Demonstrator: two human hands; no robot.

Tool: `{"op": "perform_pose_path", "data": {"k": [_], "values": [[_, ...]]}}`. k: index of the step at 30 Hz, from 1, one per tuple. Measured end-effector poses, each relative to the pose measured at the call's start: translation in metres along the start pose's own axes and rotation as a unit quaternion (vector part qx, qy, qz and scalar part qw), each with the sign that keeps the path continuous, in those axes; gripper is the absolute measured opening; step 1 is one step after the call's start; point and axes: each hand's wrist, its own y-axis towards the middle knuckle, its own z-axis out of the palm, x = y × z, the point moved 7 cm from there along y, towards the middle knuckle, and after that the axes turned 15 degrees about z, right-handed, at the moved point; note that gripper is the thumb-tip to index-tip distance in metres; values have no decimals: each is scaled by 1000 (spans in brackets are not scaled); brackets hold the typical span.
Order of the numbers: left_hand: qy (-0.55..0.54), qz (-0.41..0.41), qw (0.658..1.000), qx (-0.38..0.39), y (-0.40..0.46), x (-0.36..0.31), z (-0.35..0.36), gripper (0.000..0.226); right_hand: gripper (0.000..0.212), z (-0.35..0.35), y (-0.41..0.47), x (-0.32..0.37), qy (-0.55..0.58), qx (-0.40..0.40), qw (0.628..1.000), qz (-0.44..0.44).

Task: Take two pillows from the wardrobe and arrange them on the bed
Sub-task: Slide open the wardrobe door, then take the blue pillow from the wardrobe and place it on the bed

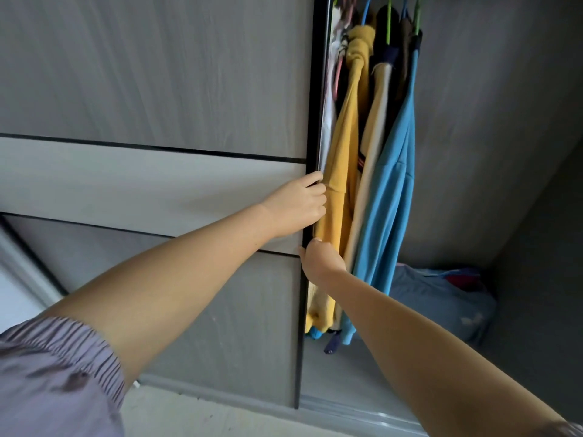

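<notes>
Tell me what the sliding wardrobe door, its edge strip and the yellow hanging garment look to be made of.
Sliding wardrobe door: likely laminated board, matte grey, with printed-looking wood grain streaks. Edge strip: black and smooth, possibly metal or plastic; the view cannot settle which. Yellow garment: soft fabric, probably a knit, with a fine textured surface that drapes and bunches at the hanger.

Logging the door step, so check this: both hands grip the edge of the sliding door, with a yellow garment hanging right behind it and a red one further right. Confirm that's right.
One thing is wrong: the garment further right is blue, not red. The head view shows it. The rest holds: the left hand and right hand grip the door edge, with the yellow garment right behind it.
</notes>
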Motion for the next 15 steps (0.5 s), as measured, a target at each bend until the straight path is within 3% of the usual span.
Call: {"op": "perform_pose_path", "data": {"k": [4,7,10,15], "values": [[-25,-21,999,3,0,4,1,9,41,-4,-4,-2,-11,-8,1000,-21],[-81,-25,996,18,11,0,7,27,42,-27,-6,-27,-19,-52,998,-30],[-145,-15,989,-30,43,-9,-3,30,38,-64,0,-86,-28,-106,994,8],[-268,-39,952,-144,110,-28,-30,32,27,-115,2,-200,-55,-128,986,91]]}}
